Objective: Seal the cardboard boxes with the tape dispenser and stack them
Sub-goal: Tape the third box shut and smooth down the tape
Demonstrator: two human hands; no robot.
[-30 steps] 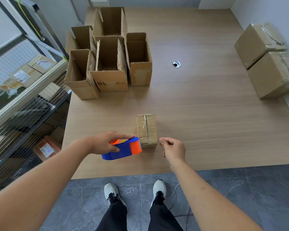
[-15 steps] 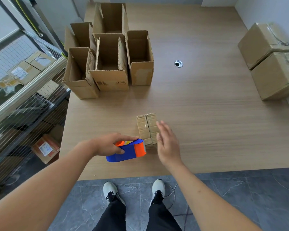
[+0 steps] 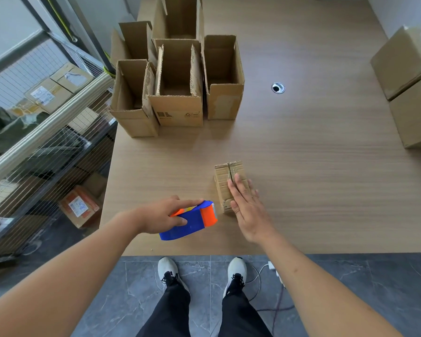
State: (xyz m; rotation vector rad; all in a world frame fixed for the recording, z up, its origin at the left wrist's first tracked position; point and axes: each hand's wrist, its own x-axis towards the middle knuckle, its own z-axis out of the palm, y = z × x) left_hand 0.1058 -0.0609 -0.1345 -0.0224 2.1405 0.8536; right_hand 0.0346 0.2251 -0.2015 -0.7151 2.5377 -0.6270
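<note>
Wood-grain counter point(image 3: 301, 166) fills most of the head view; grey stone floor tiles run below its near edge.

Small closed cardboard box point(image 3: 229, 175) lies near the counter's front edge, slightly right of centre, flaps meeting in a seam along its top. Right hand point(image 3: 247, 206) rests flat on the near right part of the box top, fingers straight and together, pointing away from the person; grip wide, nothing enclosed.

Tape dispenser point(image 3: 192, 221), blue body with orange parts, sits just left of the small box, close to its near end; cannot tell if the two touch. Left hand point(image 3: 163, 215) holds the dispenser from the left side, forefinger stretched along its top, thumb on the blue side; grip closed on the dispenser.

Five open cardboard boxes point(image 3: 178, 83) stand upright in a tight cluster at the far left of the counter, flaps raised, well apart from the small box. A round cable grommet point(image 3: 277, 88) is set in the counter to their right. Two closed boxes point(image 3: 408, 88) are stacked at the right edge of the view, one atop the other.

Left of the counter, a wire-mesh rack point(image 3: 41, 132) holds labelled parcels. Below: black trousers, white shoes point(image 3: 169, 271), a white cable point(image 3: 260, 276) on the floor.
</note>
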